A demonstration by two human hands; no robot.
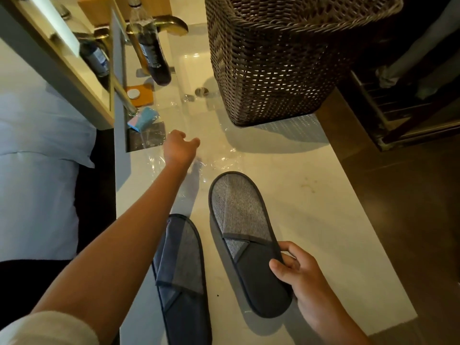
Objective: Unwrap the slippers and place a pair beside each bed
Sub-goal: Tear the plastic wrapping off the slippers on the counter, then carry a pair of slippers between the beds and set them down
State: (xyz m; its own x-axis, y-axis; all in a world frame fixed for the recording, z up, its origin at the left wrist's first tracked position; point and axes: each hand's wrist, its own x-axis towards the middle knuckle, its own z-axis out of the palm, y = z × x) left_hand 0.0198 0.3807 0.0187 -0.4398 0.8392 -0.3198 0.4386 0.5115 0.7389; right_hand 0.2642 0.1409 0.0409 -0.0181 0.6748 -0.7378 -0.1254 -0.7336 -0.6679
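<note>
On the white counter, near edge, a grey fabric slipper (180,277) lies loose, long axis near-to-far, just left of its mate (246,242), gripped at the toe by the right hand (302,277). Left hand (180,148), open, reaches far over the clear plastic wrapper (214,158); right hand appears nearer.

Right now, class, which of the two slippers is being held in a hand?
The lighter grey slipper on the right: the right hand grips its dark toe end. The darker slipper lies untouched on the white surface, while the left hand reaches toward the clear wrapping.
</note>
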